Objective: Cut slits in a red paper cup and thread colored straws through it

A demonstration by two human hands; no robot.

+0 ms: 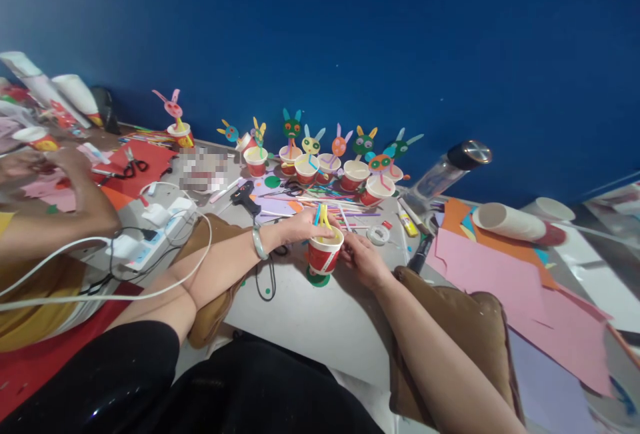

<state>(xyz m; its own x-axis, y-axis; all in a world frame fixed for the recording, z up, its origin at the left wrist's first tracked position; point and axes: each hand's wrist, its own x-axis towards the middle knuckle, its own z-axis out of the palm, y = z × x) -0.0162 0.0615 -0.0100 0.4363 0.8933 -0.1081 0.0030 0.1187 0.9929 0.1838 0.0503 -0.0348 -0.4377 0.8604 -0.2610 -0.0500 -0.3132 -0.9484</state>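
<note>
A red and white paper cup [323, 257] stands in front of me on the table, over a green paper disc [319, 281]. Yellow pipe cleaners [325, 217] rise out of the cup, a blue piece beside them. Reaching over the rim from the left, my left hand [303, 226] has its fingers closed on the yellow pipe cleaners; its fingertips are partly hidden. At the cup's right side, my right hand [364, 259] is closed, thumb and fingers against the cup wall.
Several cups with paper rabbit heads [311, 146] line the blue wall. Behind my hands lie a glue gun [245, 199], coloured sticks and a tape roll [379, 235]. A bottle [440, 171] stands right, near pink paper [485, 267]. A power strip [165, 237] and a co-worker's arm [75, 201] are left.
</note>
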